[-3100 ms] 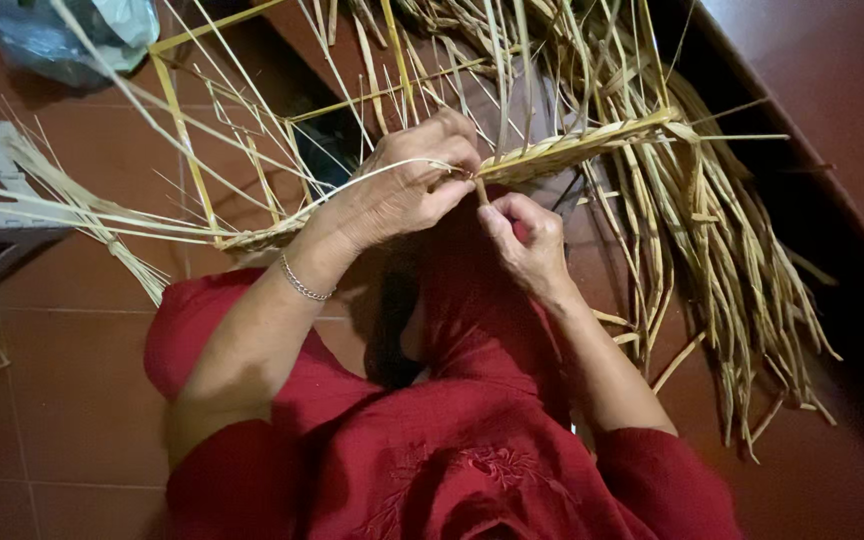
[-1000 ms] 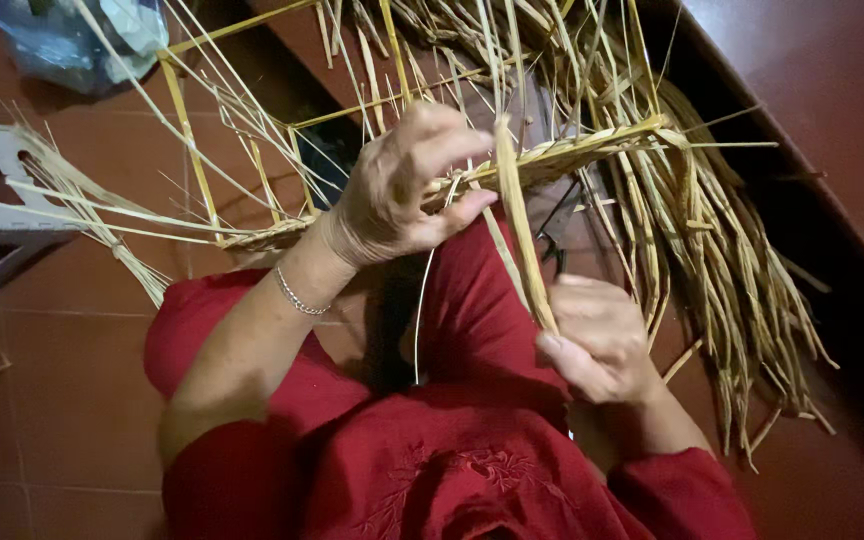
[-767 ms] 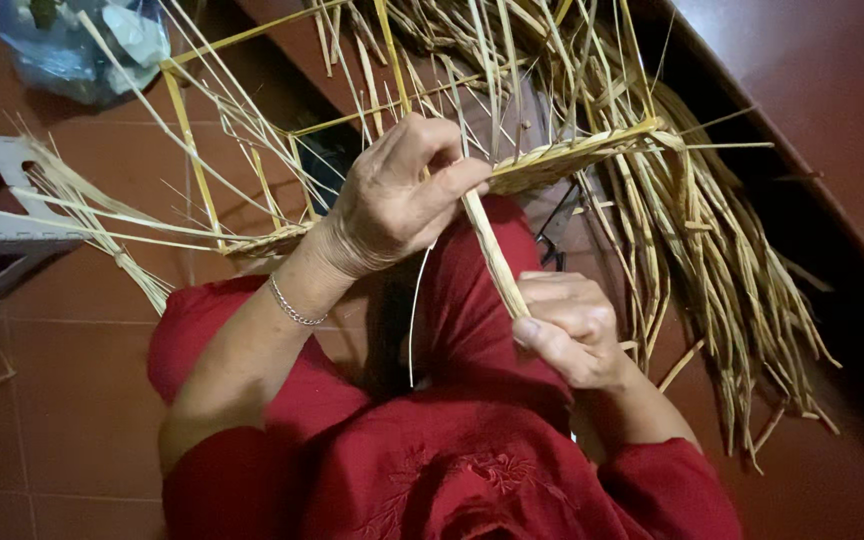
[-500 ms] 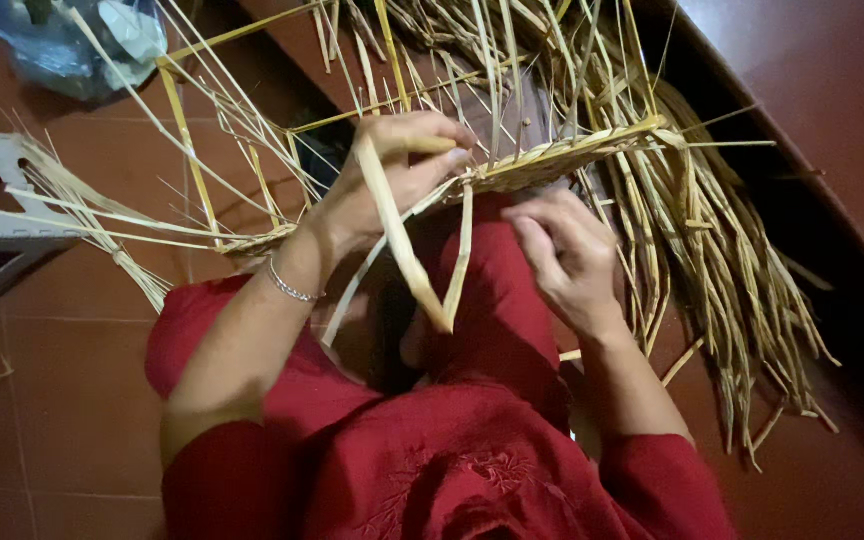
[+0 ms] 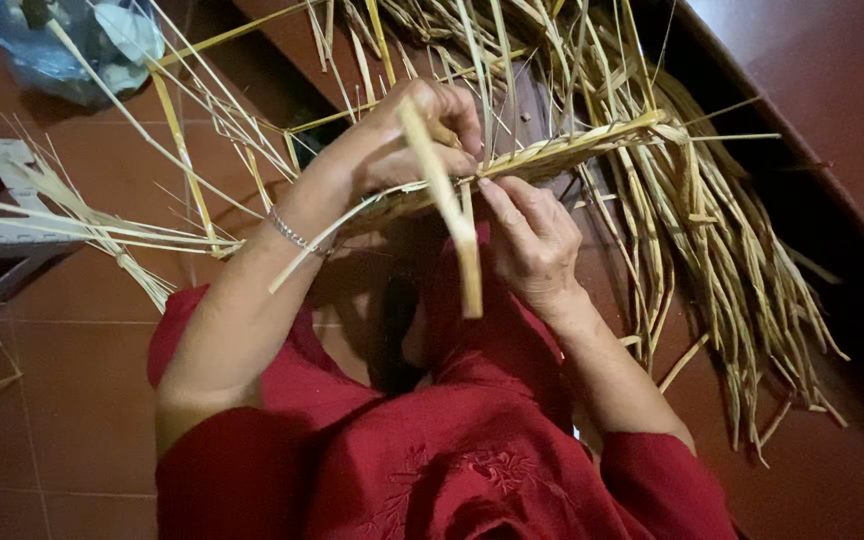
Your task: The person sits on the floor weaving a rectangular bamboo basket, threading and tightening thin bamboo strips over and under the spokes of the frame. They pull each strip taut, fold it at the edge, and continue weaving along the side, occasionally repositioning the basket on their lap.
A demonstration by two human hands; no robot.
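Straw strip [image 5: 449, 205] is being pinched by left hand [image 5: 407, 140]; right hand [image 5: 532, 240] is pressing open fingers against woven band [image 5: 562, 155]; blue plastic bag [image 5: 72, 50] is lying top-left.

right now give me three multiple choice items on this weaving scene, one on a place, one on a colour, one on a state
1. Where is the blue plastic bag?
A. top left, on the floor tiles
B. on the person's lap
C. at the bottom right

2. What colour is the person's garment?
A. green
B. red
C. white

3. What is the left hand doing?
A. lying open on the floor
B. resting on the grey stool
C. gripping a pale leaf strip

Key: 1 A, the bag lies in the upper left corner. 2 B, sleeves and front are red. 3 C, its fingers close on the strip at the woven edge, which the right hand touches.
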